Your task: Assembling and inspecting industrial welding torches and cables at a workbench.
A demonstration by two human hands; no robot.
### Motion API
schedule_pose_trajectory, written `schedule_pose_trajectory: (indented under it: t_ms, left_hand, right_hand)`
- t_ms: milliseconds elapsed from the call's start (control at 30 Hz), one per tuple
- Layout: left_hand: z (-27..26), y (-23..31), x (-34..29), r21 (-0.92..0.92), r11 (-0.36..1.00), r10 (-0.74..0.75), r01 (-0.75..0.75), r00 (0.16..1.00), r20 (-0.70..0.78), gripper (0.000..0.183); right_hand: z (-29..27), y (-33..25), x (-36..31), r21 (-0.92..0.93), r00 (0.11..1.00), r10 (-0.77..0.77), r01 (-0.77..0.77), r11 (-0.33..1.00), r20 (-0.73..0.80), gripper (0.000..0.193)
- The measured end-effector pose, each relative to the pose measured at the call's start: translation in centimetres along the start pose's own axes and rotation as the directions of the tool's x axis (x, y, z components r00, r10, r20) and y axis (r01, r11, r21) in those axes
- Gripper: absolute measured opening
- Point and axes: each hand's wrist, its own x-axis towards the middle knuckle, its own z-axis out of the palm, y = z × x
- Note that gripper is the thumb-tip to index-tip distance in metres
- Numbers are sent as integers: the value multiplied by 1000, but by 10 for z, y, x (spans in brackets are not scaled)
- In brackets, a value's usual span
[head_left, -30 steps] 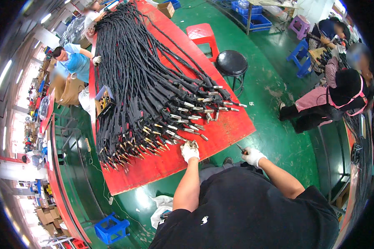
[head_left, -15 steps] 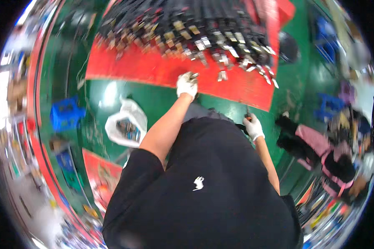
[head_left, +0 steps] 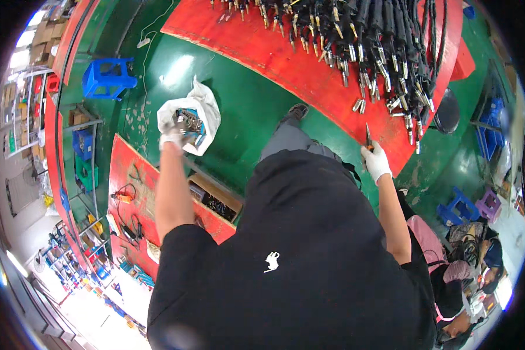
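My left hand (head_left: 172, 136), in a white glove, is over the near left side of an open white sack (head_left: 211, 116). Motion smears its fingers, so their state and anything in them cannot be made out. Small metal parts (head_left: 190, 120) and some blue pieces lie inside the sack. On the right, my white-gloved right hand (head_left: 378, 163) is closed around a slim pointed tool (head_left: 368, 137) with an orange and dark handle, tip pointing away from me. Beyond it, many black cables (head_left: 385, 35) with shiny metal ends (head_left: 385, 73) lie bundled on a red table (head_left: 256, 55).
A blue stool (head_left: 108, 79) stands at the far left. Left of me is a second red table (head_left: 137, 175) with tools and cords, beside a wooden box (head_left: 224, 198) of parts. A round black stool (head_left: 447, 111) stands at right. A person in pink (head_left: 424, 239) is nearby.
My left hand has swung left from the cable table's edge, where it held small metal pieces, to the white sack. The view has turned left. My right hand still grips the tool.
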Motion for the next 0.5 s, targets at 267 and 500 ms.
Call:
schedule_pose_trajectory:
  t_ms: [267,500]
  left_hand:
    - [44,41,72,513,810,306,-285,951,44,44]
    - [371,151,1,462,761,181,-456,833,523,45]
  right_hand:
    - [17,7,-12,-65,997,5,-11,998,-80,47]
    - [27,56,-50,185,963,165,-126,975,-213,45]
